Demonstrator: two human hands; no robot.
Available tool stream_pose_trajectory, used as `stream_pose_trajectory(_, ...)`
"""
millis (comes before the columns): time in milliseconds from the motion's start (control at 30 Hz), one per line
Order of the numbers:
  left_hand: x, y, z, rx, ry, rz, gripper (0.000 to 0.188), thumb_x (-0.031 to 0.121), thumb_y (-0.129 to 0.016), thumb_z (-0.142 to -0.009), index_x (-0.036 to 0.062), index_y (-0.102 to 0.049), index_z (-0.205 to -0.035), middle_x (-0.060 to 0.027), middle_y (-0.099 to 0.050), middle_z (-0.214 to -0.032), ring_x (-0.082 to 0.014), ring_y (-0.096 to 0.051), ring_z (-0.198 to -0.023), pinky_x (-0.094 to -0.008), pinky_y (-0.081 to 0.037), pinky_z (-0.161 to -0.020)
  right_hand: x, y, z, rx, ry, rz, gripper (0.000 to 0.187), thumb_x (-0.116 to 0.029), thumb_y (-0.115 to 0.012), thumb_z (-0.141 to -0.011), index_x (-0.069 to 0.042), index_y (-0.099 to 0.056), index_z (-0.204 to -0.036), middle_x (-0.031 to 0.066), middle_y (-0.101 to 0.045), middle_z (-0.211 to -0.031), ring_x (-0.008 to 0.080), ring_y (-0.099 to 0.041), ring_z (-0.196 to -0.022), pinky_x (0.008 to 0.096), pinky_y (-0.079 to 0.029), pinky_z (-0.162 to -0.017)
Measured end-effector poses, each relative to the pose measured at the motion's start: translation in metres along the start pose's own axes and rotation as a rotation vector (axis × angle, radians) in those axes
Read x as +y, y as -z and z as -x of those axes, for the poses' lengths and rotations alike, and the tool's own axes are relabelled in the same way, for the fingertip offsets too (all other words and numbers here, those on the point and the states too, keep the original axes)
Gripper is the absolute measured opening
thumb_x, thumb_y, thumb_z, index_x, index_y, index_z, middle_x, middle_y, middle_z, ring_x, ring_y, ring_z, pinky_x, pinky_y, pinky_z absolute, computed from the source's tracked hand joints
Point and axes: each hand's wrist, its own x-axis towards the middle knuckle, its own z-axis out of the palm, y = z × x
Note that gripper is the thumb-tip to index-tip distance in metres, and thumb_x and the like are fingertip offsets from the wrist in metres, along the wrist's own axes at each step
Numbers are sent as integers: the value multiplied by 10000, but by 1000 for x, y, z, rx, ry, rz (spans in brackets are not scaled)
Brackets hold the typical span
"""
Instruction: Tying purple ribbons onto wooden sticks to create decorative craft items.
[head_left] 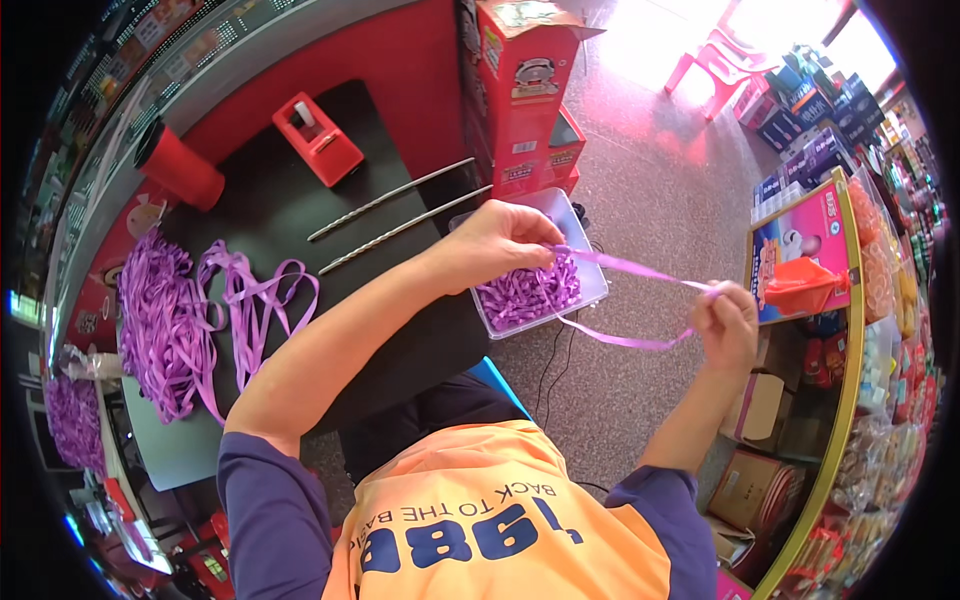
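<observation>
A loop of purple ribbon (640, 345) stretches between my hands, its two strands apart. My left hand (500, 245) pinches one end above a white plastic tub (594, 294). Out to the right, my right hand (725, 325) is closed on the other end, over the floor. Many short folded purple pieces (525, 295) fill the tub at the edge of the black table (400, 335). On the table's left lie a thick bundle of purple ribbon (165, 320) and a looser bunch of ribbon loops (250, 300).
Two twisted metal rods (405, 230) stick out from the table. Behind them are a red tape dispenser (318, 140) and a red cylinder (180, 165). Red cartons (530, 90) stand past the tub. A gold-edged shelf (853, 400) with packaged goods lines the right; a red chair (720, 70) stands farther off.
</observation>
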Motion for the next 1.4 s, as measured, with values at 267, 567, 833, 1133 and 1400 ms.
stream_pose_trajectory(267,0,-8,-27,-103,-25,-296,188,45,-650,-820,-50,-654,-982,-68,-679,-872,-109,-629,-828,-254,-499,-762,59,-71,-31,24,-112,458,316,-130,-584,-900,29,-592,-1173,83,-663,-982,130,-606,-923,252,-458,-820)
stream_pose_trajectory(567,18,31,-19,331,-246,-664,302,68,-663,-780,-21,-631,-1067,-141,-648,-980,-205,-638,-905,-308,-503,-810,142,-71,-119,193,-233,-12,143,-59,-631,-864,-3,-652,-994,39,-670,-818,53,-569,-633,167,-438,-571)
stream_pose_trajectory(833,22,91,17,759,-177,-276,176,57,-620,-864,-12,-651,-1023,-31,-654,-892,-76,-593,-817,-221,-482,-728,175,-146,-190,-9,-52,-515,115,-10,-601,-868,-37,-638,-974,140,-683,-907,128,-624,-677,197,-498,-602)
stream_pose_trajectory(1133,-11,91,24,861,-190,-429,193,122,-643,-826,-3,-667,-971,-121,-686,-917,-195,-659,-853,-289,-496,-779,200,-179,-168,-243,-168,-570,84,-2,-619,-853,-14,-630,-935,144,-682,-905,173,-667,-786,225,-533,-682)
stream_pose_trajectory(1400,-16,93,29,808,-199,-729,192,152,-675,-798,24,-688,-940,-86,-648,-1017,-233,-570,-1014,-331,-436,-896,211,-192,-155,-261,-201,-621,93,9,-615,-854,0,-627,-946,158,-680,-915,191,-670,-861,237,-539,-713)
